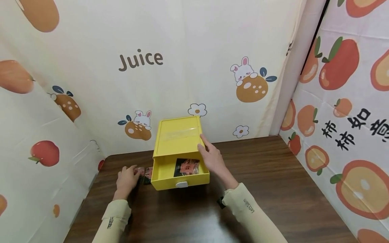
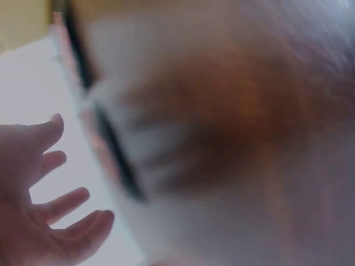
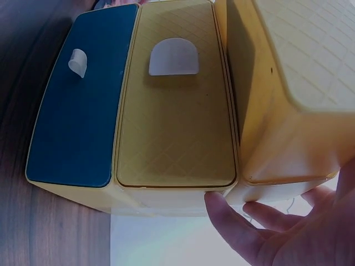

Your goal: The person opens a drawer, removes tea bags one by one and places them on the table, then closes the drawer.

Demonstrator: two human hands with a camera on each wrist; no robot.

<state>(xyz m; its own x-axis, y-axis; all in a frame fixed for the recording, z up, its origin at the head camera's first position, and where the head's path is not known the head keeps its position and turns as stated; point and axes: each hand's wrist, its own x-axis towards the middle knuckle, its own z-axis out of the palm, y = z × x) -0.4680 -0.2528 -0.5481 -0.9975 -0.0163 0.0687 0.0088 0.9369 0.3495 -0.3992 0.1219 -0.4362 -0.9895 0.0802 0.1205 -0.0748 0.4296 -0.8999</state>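
A yellow drawer box (image 1: 179,136) stands against the back wall, its top drawer (image 1: 180,182) pulled out. A black-and-red packet (image 1: 189,167) lies inside that drawer. My right hand (image 1: 214,162) rests along the box's right side, fingers extended; in the right wrist view its fingertips (image 3: 222,213) touch the side beside the drawer fronts. Left of the box, my left hand (image 1: 126,179) is beside small red-and-black packets (image 1: 147,173) on the table. The left wrist view shows its fingers (image 2: 66,205) spread and apart from the packets (image 2: 111,149).
Lower in the box, the right wrist view shows a shut yellow drawer (image 3: 177,122) and a blue drawer (image 3: 83,111), each with a white pull tab. The brown wood-grain table (image 1: 273,189) meets fruit-printed cloth walls (image 1: 182,67) behind and on both sides.
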